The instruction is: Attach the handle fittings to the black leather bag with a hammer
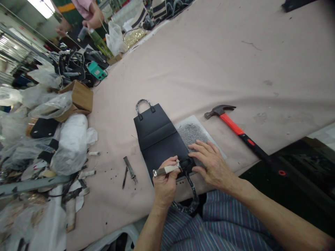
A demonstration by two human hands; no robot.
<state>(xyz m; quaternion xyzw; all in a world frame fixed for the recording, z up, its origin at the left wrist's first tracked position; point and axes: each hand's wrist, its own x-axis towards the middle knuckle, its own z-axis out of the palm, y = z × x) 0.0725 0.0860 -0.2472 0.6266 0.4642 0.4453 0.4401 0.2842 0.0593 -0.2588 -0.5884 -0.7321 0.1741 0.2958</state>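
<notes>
A black bag panel (156, 130), creased across its middle, lies flat with a plastic-wrapped handle at its far end. Over its near end, my left hand (165, 186) is closed around a metal punch (166, 169) with a white-wrapped shaft. The punch's tip meets the black material, but the exact contact point is too small to make out. My right hand (210, 163) has its fingers spread, the fingertips touching the panel's near right edge and the board. A second wrapped handle (193, 195) hangs toward my lap. Partly under the panel is a white board (192, 130) with a dark, pitted surface.
A claw hammer (232, 125) with a red and black handle lies to the right. Left of the panel are a pronged metal tool (129, 169) and a thin rod (125, 177). A cardboard box (82, 97) and plastic bags crowd the left edge. Another person (91, 17) stands across the table.
</notes>
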